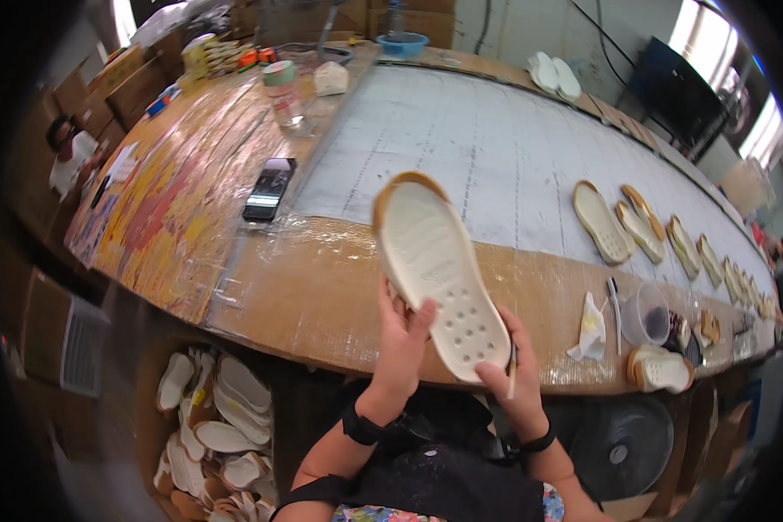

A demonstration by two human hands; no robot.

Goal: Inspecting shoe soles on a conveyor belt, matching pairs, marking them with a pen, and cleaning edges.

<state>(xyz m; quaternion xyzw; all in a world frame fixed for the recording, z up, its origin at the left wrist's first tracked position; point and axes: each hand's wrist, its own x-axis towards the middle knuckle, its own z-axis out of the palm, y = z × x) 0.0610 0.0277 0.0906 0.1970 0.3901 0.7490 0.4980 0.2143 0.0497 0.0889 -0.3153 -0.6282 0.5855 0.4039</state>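
Note:
A cream shoe sole (432,261) with a tan rim at its far end is held up over the front edge of the table. Rows of round holes dot its near half. My left hand (399,341) grips its left side, thumb on the upper face. At the near right end, my right hand (518,379) clasps the sole with its thumb pressed on the surface. A thin pale stick (511,372) shows along the right fingers; its kind is unclear. Beyond the sole, several similar soles (602,224) stand in a row at the right.
Brown cardboard (296,287) covers the table's near edge. A phone (270,189) and a bottle (283,94) are at the left. On the right lie a crumpled tissue (592,329), a brush (615,313) and a plastic cup (645,315). Below left, a box holds several soles (226,435). A person (74,157) is far left.

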